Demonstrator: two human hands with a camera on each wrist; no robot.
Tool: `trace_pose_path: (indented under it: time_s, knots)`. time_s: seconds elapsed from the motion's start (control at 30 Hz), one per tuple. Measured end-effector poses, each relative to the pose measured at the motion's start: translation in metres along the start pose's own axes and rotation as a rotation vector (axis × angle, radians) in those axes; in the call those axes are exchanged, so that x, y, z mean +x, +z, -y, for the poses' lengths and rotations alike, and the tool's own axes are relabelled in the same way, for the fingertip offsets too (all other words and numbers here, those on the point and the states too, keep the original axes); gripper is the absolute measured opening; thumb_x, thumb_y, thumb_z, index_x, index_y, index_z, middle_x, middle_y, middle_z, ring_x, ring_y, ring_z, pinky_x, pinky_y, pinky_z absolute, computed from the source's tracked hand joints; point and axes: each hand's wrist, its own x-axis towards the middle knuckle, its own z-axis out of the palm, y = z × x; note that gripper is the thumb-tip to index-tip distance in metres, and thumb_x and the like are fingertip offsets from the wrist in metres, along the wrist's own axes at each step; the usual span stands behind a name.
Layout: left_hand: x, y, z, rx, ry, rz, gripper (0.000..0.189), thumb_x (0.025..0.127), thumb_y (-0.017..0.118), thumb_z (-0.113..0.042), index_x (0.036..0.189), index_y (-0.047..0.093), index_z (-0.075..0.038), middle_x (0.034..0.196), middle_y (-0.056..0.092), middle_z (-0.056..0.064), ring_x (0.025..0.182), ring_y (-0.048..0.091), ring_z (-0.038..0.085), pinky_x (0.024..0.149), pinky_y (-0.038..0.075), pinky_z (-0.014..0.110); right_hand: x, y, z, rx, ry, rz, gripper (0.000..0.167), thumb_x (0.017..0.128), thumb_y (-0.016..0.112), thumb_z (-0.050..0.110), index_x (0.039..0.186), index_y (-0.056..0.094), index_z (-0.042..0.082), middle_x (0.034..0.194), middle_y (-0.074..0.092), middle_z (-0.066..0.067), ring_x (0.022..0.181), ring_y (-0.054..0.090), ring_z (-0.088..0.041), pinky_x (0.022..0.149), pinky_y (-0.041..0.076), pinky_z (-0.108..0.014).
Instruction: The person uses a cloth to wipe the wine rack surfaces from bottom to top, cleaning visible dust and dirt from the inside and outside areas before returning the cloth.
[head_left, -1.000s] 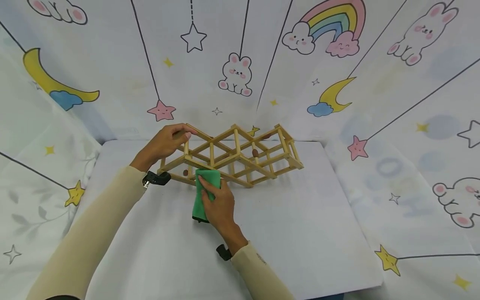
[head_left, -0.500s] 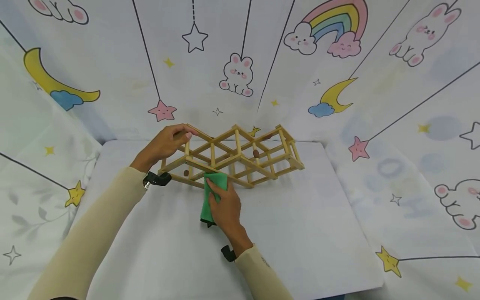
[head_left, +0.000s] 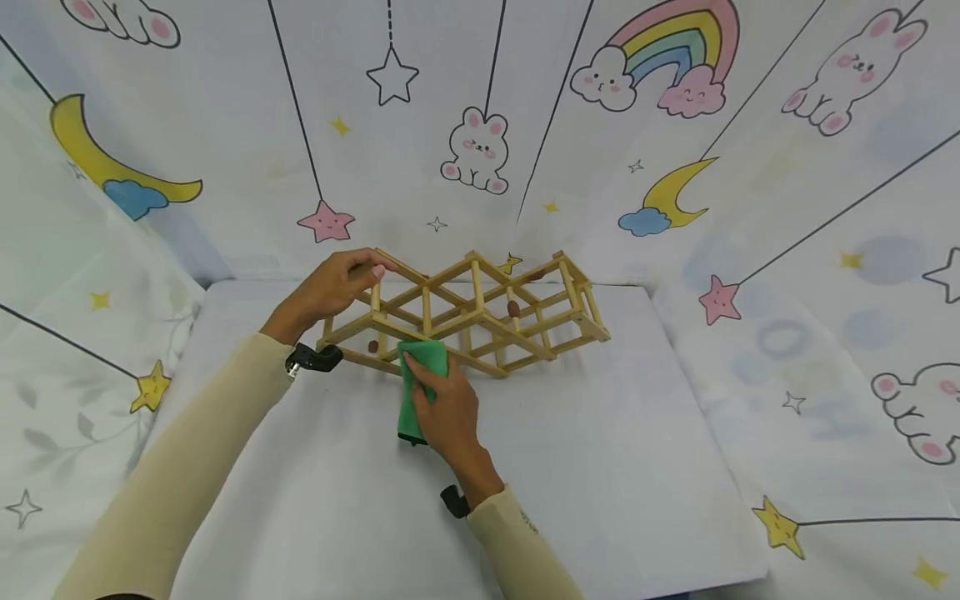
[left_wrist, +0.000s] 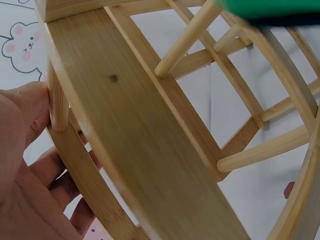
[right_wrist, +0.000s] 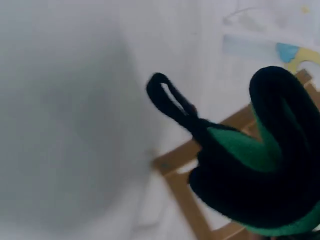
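Left wrist view crops the green cloth [left_wrist: 280, 8]

Left hand [head_left: 328, 287] farther forward, right hand [head_left: 453, 415] nearer, index finger [head_left: 423, 372] straight.

At the lower right of the head view, free room is offered over the white tabletop [head_left: 622, 467]. At the centre, passage is barred by the wooden rack [head_left: 477, 283], closely backed by the printed backdrop [head_left: 405, 167]. The rack's left end is obstructed by the left hand [head_left: 333, 287], its front by the right hand [head_left: 452, 408] and green cloth [head_left: 408, 408].
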Motion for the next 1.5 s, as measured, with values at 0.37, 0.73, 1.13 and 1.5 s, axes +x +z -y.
trace_pose_path:
  time_s: [0.37,0.73,1.13,1.5]
  knots:
    - [-0.003,-0.002,-0.002,0.014,0.013,-0.017,0.036,0.115,0.049,-0.030,0.139,0.065,-0.008,0.156,0.056,0.015,0.151,0.046,0.039,0.125,0.033,0.065,0.019,-0.002,0.024,0.153,-0.279,-0.107,0.041,0.105,0.068,0.016,0.145,0.068,0.024,0.137,0.062,-0.017,0.113,0.067,-0.026,0.086,0.062,-0.032]
    - [-0.009,0.004,0.004,0.003,0.027,-0.026,0.038,0.115,0.049,-0.028,0.139,0.064,-0.003,0.153,0.058,0.017,0.150,0.048,0.039,0.125,0.034,0.064,-0.017,0.018,0.008,0.168,-0.101,-0.177,0.045,0.098,0.073,0.007,0.141,0.072,0.021,0.131,0.064,-0.017,0.109,0.069,-0.027,0.081,0.062,-0.032]
    - [-0.005,0.002,0.001,0.035,0.011,0.001,0.038,0.115,0.048,-0.030,0.141,0.063,-0.007,0.157,0.055,0.016,0.151,0.046,0.041,0.123,0.034,0.066,-0.004,0.016,0.009,0.195,0.025,-0.264,0.051,0.099,0.072,0.006,0.146,0.066,0.023,0.129,0.063,-0.019,0.113,0.068,-0.028,0.085,0.063,-0.038]
    - [-0.002,-0.001,-0.002,0.061,0.037,-0.007,0.037,0.114,0.054,-0.031,0.139,0.067,-0.008,0.154,0.058,0.015,0.148,0.050,0.039,0.122,0.038,0.064,-0.009,0.034,0.027,0.252,-0.207,-0.083,0.045,0.105,0.068,0.017,0.149,0.064,0.025,0.133,0.063,-0.017,0.113,0.068,-0.024,0.085,0.062,-0.028]
